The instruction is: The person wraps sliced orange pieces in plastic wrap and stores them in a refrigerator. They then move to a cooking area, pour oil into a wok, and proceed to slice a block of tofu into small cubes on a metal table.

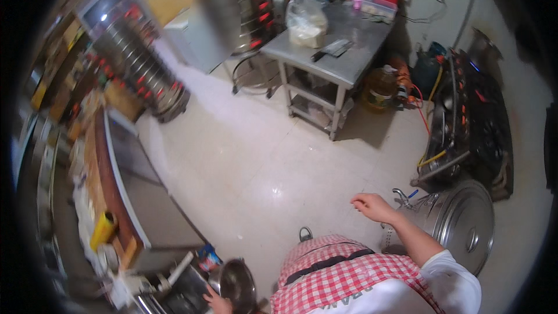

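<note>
My left hand (217, 302) is at the bottom edge of the view, its fingers apart. It overlaps the lower left of a deep stainless-steel bowl (239, 285); whether it touches the bowl I cannot tell. My right hand (371, 207) hangs above the tiled floor with its fingers curled in, and no object shows in it. Just right of that hand stands a large lidded stainless-steel pot (453, 226) with a tap (403, 196) on its side. Part of the pot is hidden behind my right forearm. I wear a red checked apron (370, 270).
Ahead stands a steel table (301, 48) with a plastic bag (307, 22) and a cleaver (333, 50). A gas stove (471, 126) with hoses lies to the right. At left are a wood-topped counter (102, 165) and a stack of round steel steamers (141, 65). An oil jug (380, 87) sits by the table.
</note>
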